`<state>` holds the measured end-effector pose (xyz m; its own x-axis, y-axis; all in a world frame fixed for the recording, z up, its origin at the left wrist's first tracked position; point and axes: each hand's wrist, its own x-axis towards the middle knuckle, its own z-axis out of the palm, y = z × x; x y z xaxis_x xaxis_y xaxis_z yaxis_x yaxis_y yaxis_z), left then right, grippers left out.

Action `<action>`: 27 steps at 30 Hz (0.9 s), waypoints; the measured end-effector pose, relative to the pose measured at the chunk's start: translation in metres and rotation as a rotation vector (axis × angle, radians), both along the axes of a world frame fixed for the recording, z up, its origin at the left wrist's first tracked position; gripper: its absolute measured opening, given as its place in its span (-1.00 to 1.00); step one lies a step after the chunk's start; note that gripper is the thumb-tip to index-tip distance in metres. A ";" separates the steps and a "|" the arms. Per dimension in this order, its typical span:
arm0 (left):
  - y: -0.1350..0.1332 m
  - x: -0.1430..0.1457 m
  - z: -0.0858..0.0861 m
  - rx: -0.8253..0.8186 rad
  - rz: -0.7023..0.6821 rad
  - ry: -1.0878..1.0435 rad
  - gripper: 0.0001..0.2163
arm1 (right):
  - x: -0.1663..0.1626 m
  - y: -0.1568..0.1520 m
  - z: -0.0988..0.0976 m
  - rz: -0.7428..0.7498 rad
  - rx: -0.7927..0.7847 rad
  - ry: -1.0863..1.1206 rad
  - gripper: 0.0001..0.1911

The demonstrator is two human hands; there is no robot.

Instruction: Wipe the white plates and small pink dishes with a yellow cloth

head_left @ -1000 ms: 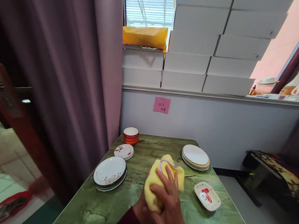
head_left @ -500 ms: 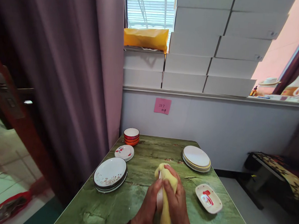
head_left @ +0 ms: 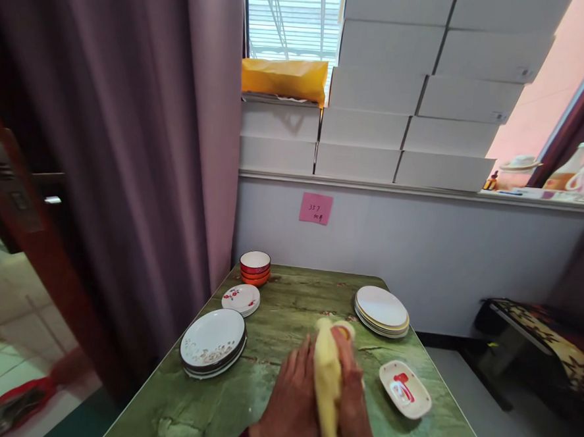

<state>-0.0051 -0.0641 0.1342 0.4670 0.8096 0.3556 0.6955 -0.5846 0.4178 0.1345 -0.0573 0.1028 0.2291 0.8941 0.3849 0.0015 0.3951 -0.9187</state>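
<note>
A yellow cloth [head_left: 328, 372] stands upright between my two hands, low in the middle of the view above the table. My left hand [head_left: 293, 396] presses against its left side, the back of the hand towards me and the fingers close together. On the other side my right hand [head_left: 353, 400] is wrapped on the cloth, blurred by motion, with fingertips at a fold near the top. The white dish seen between the hands earlier is hidden now. Right of my hands lies a small rectangular dish [head_left: 405, 389] with a red pattern.
On the green table [head_left: 181, 416], stacked plates [head_left: 214, 339], small floral plates [head_left: 240, 298] and red-orange bowls [head_left: 255, 264] line the left side. White plates [head_left: 381, 306] are stacked at the back right. A curtain [head_left: 198, 133] hangs left, and white boxes [head_left: 374, 88] fill the sill.
The cloth and my hands have turned, so the white dish between them is out of sight. My left hand now shows its back. The view has shifted slightly.
</note>
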 end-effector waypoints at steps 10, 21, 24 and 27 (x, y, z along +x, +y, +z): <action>0.010 -0.012 0.014 -0.001 -0.202 0.211 0.21 | 0.030 -0.007 0.020 0.431 -0.139 -0.192 -0.11; 0.016 -0.010 0.011 0.094 -0.380 0.317 0.08 | -0.006 -0.004 -0.006 0.245 -0.280 0.043 -0.54; 0.014 -0.016 0.014 0.045 -0.273 0.120 -0.10 | -0.006 -0.002 -0.013 0.133 -0.412 0.189 -0.49; 0.017 -0.022 0.011 -0.151 -0.006 -0.232 -0.35 | -0.005 0.001 -0.014 0.032 -0.618 0.401 -0.41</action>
<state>-0.0274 -0.0472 0.1453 0.3916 0.8593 0.3289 0.5676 -0.5069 0.6487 0.1291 -0.0565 0.0887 0.2163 0.9293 -0.2993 -0.3839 -0.2009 -0.9013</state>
